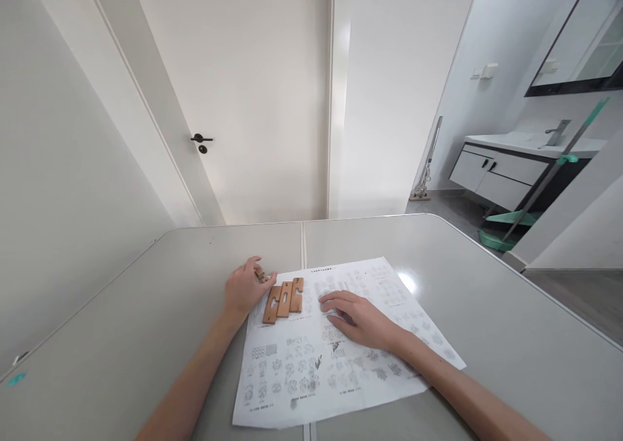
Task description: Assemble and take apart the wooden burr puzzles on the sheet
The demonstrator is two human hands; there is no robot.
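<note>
Wooden notched pieces (283,299) lie side by side on the printed sheet (341,369), near its top left corner, on the grey table (146,311). The left hand (243,290) curls round a small piece (261,275), its thumb steadying the row. The right hand (357,318) rests flat and empty, seemingly pinning the sheet.

Three tan wooden pieces (283,299) are seen near the far edge of a white sheet (335,350), which is printed with grey diagrams; the table (487,311) is coloured grey.
</note>
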